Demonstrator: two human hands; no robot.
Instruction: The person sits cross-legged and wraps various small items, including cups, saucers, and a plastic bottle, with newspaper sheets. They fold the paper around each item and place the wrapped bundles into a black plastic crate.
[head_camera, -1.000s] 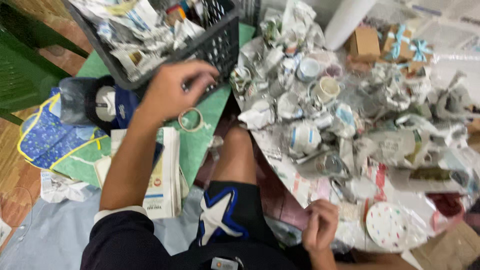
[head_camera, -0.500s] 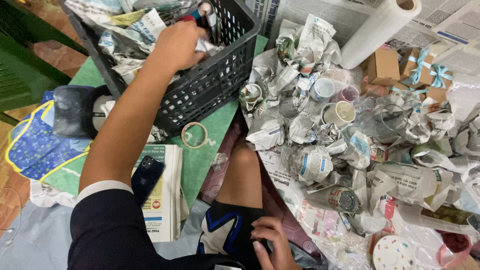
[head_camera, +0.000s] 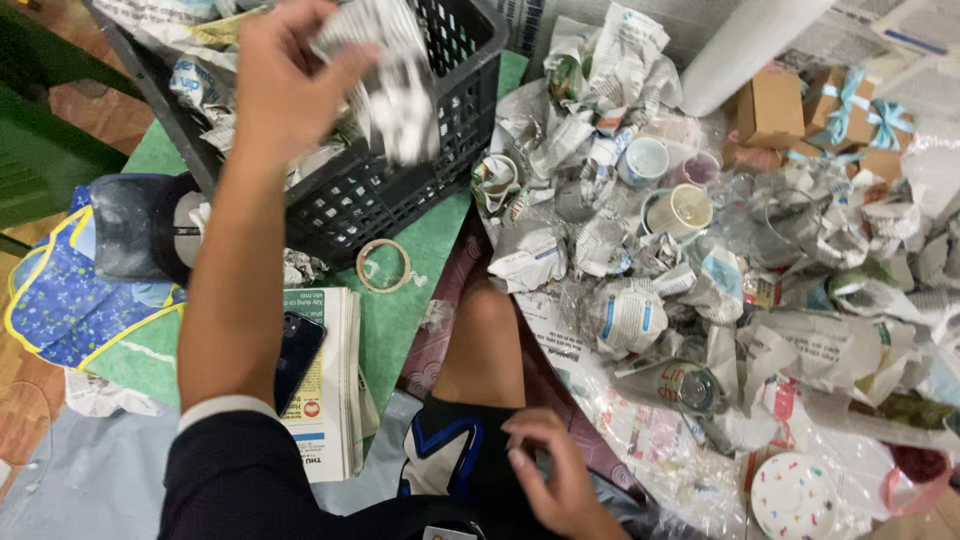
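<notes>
At the far left of the frame a blue patterned cloth with yellow trim (head_camera: 50, 300) lay under a dark rounded bundle (head_camera: 135, 228), and just right of it a phone (head_camera: 297, 345) rested on a stack of newspapers (head_camera: 325, 380). Your left hand (head_camera: 285, 75) was up at the top left, over the black plastic crate (head_camera: 400, 180), fingers closed around a crumpled newspaper-wrapped bundle (head_camera: 395, 80). Half a second before, that hand was down inside the crate among the paper; by now it had risen clear with the bundle, which hung blurred above the crate's rim. So one wrapped piece had left the crate and was in the air, not yet set down anywhere.

A roll of tape (head_camera: 383, 265) lay on the green mat (head_camera: 420, 270) just below the crate. Your right hand (head_camera: 555, 470) sat at the bottom centre by your thigh, fingers loosely curled and holding nothing that I could see; it had drifted a little rightward. To the right spread the heap of crumpled newspaper and cups (head_camera: 680, 210), with small brown gift boxes (head_camera: 775, 105) at upper right and a speckled plate (head_camera: 795, 495) at the lower right.
</notes>
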